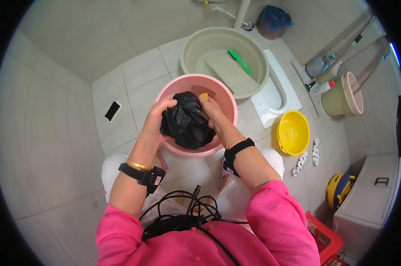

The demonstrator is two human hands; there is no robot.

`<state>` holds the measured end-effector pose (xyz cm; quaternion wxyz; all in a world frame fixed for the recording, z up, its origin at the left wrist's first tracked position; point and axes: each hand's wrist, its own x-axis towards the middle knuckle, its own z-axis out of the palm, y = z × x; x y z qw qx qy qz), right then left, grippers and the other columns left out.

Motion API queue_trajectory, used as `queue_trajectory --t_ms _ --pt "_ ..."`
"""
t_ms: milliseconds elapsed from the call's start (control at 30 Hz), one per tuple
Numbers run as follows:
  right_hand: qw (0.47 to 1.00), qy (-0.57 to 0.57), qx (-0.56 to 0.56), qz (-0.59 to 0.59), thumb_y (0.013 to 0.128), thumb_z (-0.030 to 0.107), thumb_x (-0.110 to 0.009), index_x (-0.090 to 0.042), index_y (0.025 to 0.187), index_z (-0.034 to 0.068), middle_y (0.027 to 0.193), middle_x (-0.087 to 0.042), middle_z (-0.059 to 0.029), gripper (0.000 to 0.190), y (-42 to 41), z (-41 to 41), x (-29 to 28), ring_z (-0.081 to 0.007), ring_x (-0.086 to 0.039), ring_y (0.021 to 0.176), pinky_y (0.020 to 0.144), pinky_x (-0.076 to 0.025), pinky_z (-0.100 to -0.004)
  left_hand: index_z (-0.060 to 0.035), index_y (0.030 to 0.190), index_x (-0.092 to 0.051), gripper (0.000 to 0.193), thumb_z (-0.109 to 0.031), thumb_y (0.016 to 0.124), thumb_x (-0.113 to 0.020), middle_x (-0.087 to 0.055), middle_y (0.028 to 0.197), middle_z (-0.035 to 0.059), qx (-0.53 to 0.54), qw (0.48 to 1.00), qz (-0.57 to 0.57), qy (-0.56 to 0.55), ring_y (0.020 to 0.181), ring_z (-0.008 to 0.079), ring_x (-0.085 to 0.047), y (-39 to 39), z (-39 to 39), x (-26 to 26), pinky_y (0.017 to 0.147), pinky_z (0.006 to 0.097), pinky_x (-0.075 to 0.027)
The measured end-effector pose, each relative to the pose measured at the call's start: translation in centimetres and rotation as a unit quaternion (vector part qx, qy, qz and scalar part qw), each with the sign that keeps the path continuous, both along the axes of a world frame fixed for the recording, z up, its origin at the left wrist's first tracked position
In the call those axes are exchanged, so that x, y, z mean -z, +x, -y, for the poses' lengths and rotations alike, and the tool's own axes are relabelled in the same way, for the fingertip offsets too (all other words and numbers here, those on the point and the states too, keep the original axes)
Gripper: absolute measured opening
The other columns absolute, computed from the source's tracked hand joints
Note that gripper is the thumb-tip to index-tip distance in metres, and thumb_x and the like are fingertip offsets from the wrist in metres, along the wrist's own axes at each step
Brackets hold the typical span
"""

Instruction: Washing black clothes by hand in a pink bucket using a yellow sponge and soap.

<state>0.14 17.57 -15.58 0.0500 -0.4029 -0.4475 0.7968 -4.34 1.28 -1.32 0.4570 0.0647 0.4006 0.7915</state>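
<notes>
Over a pink plastic basin (234, 114) on the floor, a bunched black cloth (188, 121) with a wet-looking sheen is held between both hands. My left hand (155, 118) grips its left side, thumb on top. On the right side, my right hand (213, 111) has hold of the cloth and also a small yellow piece (205, 96), mostly hidden by the fingers; its kind is unclear. Some liquid seems to lie in the basin, and a darker patch shows at its far side.
Behind stands a beige washboard tub (193, 56) with a green brush (239, 61). A white squat toilet (262, 114), yellow basin (293, 133) and buckets (335, 101) are to the right. A black-bristled brush (113, 111) lies left. Black cables (187, 202) cross my lap.
</notes>
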Motion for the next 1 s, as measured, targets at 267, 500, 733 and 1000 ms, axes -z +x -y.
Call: queue_trajectory --t_ms 267,500,733,1000 --pt "0.948 -0.164 -0.233 -0.14 0.088 0.02 -0.06 -0.052 0.124 0.01 0.113 -0.061 -0.0094 0.038 0.4 1.2 -4.9 -0.0191 -0.06 0.103 0.086 -0.05 -0.0336 -0.0003 0.095 -0.065 0.029 -0.025 0.082 -0.058 -0.068 0.087 0.0107 -0.027 0.996 0.085 -0.031 0.077 0.0221 -0.067 -0.8 -0.3 3.0 0.074 0.0338 -0.055" --pt "0.84 0.365 -0.393 0.084 0.07 0.009 -0.069 -0.036 0.143 0.008 0.128 -0.054 -0.0182 0.08 2.9 -1.4 -2.1 -0.0303 -0.052 0.118 0.099 -0.041 -0.0332 0.006 0.099 -0.065 0.038 -0.026 0.087 -0.047 -0.069 0.091 0.017 -0.052 0.987 0.075 0.131 0.082 0.0286 -0.068 -2.0 1.8 0.5 0.08 0.0386 -0.055" --pt "0.81 0.391 -0.43 -0.076 0.066 0.018 -0.074 -0.027 0.144 -0.002 0.135 -0.045 -0.0282 0.094 2.2 1.0 -0.1 -0.0354 -0.047 0.125 0.102 -0.039 -0.0342 0.0081 0.1 -0.064 0.04 -0.024 0.086 -0.045 -0.069 0.093 0.0186 -0.038 0.982 0.1 0.157 0.084 0.0292 -0.068 -2.3 1.2 0.3 0.082 0.0384 -0.055" --pt "0.969 0.157 -0.172 -0.085 0.079 0.008 -0.064 -0.05 0.126 0.011 0.089 -0.059 -0.0071 0.049 1.9 0.5 -3.3 -0.0205 -0.059 0.077 0.067 -0.052 -0.0325 0.0042 0.098 -0.064 0.032 -0.023 0.088 -0.051 -0.068 0.092 0.0162 -0.114 0.985 0.056 0.116 0.081 0.0254 -0.067 -2.6 1.7 -0.5 0.078 0.0355 -0.055"
